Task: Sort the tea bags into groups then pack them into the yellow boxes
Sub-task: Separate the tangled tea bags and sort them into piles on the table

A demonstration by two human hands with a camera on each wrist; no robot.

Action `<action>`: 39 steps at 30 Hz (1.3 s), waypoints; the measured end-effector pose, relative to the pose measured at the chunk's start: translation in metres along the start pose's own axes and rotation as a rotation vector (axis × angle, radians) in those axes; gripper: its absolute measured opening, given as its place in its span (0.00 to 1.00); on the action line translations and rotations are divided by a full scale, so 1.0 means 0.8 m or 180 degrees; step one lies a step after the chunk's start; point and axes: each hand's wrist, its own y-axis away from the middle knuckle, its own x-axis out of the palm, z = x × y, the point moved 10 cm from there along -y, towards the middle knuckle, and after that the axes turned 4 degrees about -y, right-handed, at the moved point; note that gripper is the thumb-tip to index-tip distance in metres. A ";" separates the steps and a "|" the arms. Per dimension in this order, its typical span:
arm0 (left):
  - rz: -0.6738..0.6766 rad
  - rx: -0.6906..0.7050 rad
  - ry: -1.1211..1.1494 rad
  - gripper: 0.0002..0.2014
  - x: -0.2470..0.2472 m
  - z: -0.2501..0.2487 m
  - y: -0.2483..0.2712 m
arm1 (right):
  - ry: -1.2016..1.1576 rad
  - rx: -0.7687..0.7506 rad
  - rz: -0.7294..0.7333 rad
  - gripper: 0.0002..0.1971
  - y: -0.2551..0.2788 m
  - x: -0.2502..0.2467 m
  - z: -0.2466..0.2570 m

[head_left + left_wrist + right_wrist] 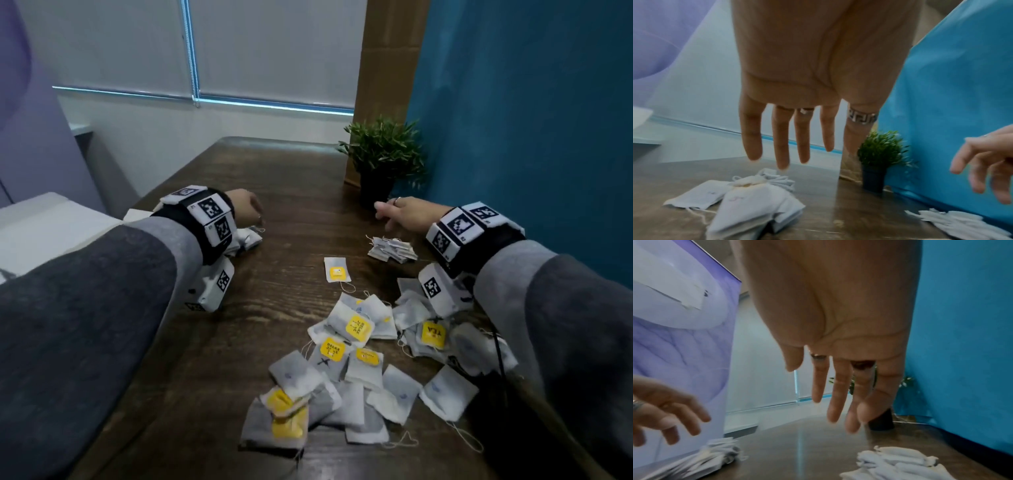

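- Left hand (245,205) above the wooden surface (274,192), palm down; its fingers (781,138) hang straight and spread, holding nothing.
- Left stack of tea bags (756,209) lies on the surface directly under the left fingers, not touched; strings trail from it.
- Single tea bag with a yellow tag (337,270) lies alone between the two hands, nearer the person than either set of fingers.
- Right hand (407,214) above the surface, fingers (836,394) extended and loosely apart, gripping nothing; rings visible on both hands.
- Right stack of tea bags (392,248) sits just below the right fingers, apart from them.
- Unsorted heap of tea bags (359,363), white sachets with some yellow tags, spreads well behind both sets of fingers, toward the person; part runs under the right wrist.
- Potted plant (382,161) stands just beyond the right fingers, against the blue wall (531,120).
- No yellow boxes visible in any view.
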 end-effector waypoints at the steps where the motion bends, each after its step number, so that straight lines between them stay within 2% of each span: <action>1: 0.0069 0.0116 0.0149 0.20 0.001 -0.013 0.018 | -0.0130 -0.0035 0.0202 0.23 0.015 0.014 0.009; 5: 0.0745 0.0449 0.0709 0.17 0.036 -0.041 0.087 | 0.0522 -0.0273 0.1102 0.15 0.079 0.072 0.036; 9: 0.1119 0.0666 0.0785 0.15 0.073 -0.060 0.143 | 0.0892 -0.0294 0.1639 0.32 0.124 0.121 0.035; 11: 0.1214 0.0842 0.0663 0.18 0.085 -0.073 0.171 | 0.1211 -0.0374 0.1609 0.35 0.134 0.131 0.035; 16: 0.1711 0.1278 0.0124 0.32 0.126 -0.097 0.219 | 0.1615 -0.0487 0.1192 0.32 0.138 0.135 0.036; 20: 0.1633 0.1420 -0.0336 0.30 0.127 -0.111 0.220 | 0.1800 -0.0731 0.0902 0.17 0.142 0.131 0.044; 24: 0.1397 0.1285 -0.0223 0.23 0.114 -0.105 0.208 | 0.1461 -0.0761 0.0696 0.17 0.136 0.107 0.042; 26: 0.1316 0.1235 0.0152 0.19 0.103 -0.100 0.197 | 0.0907 -0.0751 0.0610 0.16 0.134 0.091 0.041; 28: 0.1196 0.1223 0.0703 0.14 0.088 -0.098 0.189 | 0.0004 -0.0699 0.0567 0.12 0.137 0.077 0.042; 31: 0.0898 0.1253 0.1556 0.09 0.061 -0.096 0.171 | -0.1220 -0.0615 0.0449 0.13 0.135 0.059 0.040; 34: 0.0724 0.1196 0.2240 0.06 0.042 -0.092 0.153 | -0.1428 -0.0766 0.0319 0.13 0.129 0.050 0.043; 37: 0.0815 0.0835 0.3726 0.12 0.038 -0.087 0.141 | -0.1749 -0.0886 0.0067 0.12 0.129 0.041 0.047; 39: 0.0868 0.0558 0.4468 0.16 0.041 -0.084 0.130 | -0.1691 -0.1132 -0.0180 0.11 0.131 0.033 0.056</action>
